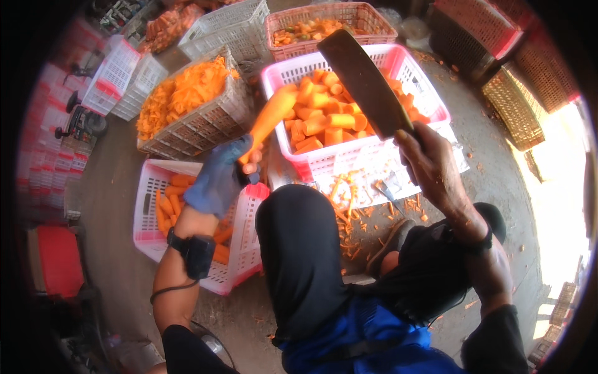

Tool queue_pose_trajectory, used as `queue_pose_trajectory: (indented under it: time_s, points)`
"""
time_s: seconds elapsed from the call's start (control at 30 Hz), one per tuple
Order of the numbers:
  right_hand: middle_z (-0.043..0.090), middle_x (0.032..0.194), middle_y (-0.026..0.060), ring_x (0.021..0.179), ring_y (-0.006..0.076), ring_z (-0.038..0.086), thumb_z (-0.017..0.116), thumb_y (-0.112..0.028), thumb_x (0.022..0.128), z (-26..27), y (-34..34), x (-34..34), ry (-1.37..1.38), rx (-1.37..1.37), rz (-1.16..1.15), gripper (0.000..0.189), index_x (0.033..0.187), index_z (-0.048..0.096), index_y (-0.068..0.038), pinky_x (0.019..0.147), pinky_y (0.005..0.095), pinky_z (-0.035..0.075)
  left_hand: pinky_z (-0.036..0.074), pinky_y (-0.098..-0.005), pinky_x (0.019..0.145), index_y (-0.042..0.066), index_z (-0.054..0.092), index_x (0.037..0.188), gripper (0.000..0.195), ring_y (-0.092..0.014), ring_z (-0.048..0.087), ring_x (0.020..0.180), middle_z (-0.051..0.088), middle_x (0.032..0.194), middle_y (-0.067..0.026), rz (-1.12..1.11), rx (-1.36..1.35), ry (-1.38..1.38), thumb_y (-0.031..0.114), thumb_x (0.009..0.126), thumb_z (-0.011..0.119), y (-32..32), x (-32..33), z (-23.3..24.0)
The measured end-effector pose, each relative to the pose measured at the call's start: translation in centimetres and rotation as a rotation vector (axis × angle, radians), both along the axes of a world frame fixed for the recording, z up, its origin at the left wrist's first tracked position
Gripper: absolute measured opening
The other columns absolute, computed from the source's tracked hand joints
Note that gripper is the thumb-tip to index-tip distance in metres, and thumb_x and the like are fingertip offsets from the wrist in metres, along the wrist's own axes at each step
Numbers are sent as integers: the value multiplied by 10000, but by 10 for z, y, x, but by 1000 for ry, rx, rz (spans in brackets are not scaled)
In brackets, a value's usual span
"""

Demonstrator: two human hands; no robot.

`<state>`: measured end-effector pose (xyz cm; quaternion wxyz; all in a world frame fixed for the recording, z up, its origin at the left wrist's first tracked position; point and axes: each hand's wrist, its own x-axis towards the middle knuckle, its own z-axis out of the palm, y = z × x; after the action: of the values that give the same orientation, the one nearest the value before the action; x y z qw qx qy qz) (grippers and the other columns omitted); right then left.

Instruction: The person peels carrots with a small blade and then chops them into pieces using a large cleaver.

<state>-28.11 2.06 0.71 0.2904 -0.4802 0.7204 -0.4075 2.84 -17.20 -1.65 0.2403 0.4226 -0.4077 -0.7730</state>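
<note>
My left hand (219, 170), in a blue fingerless glove, grips a peeled carrot (274, 110) by its lower end; the thick end points up and right over the rim of a pink and white plastic crate (303, 161). Cut carrot chunks (317, 122) fill much of that crate. In my right hand (432, 163), which is bare, is the handle of a cleaver (359, 77), its broad dark blade slanting up and left above the chunks. Below my left forearm, a second pink and white crate (243, 238) holds whole peeled carrots (174, 203).
A crate of orange peelings (187, 96) stands at upper left. Behind are a white crate (224, 30) and a reddish crate (285, 49) of carrot pieces. Carrot scraps (348, 219) and a small knife (390, 192) lie before me. Stacked crates (514, 103) stand at right.
</note>
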Motion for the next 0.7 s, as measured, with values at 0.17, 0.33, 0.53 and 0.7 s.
queue_pose_trajectory:
  time_s: [0.17,0.33,0.53,0.7]
  points:
    - [538,686,-11,509,45,429,484,-352,1106,32,4,-2,37,-541,-221,351,1016,568,-24,442,222,308,395,-232,551,41,609,1072,262,-91,496,583,577,771,-22,-118,-22,22,294,1013,645,-26,-83,-4]
    - [612,688,123,547,196,589,557,-194,1061,-15,-9,-38,446,-232,-78,218,974,587,4,494,365,459,393,-233,515,64,615,1088,238,-87,494,555,586,771,-17,-260,-50,132,291,1020,637,-17,-153,22]
    - [629,693,99,534,174,583,530,-272,1069,-19,-7,-67,416,-124,-260,298,1008,625,4,481,346,461,437,-248,463,37,668,1049,215,-78,517,532,601,760,-16,-193,-395,-69,246,1001,652,-26,-162,51]
    - [570,679,14,537,92,518,547,-350,1067,13,5,-79,18,-215,-465,386,1002,633,20,485,279,397,545,-313,632,-1,655,1171,318,-175,657,716,697,939,-105,-276,-671,-260,213,941,711,-91,-207,-25]
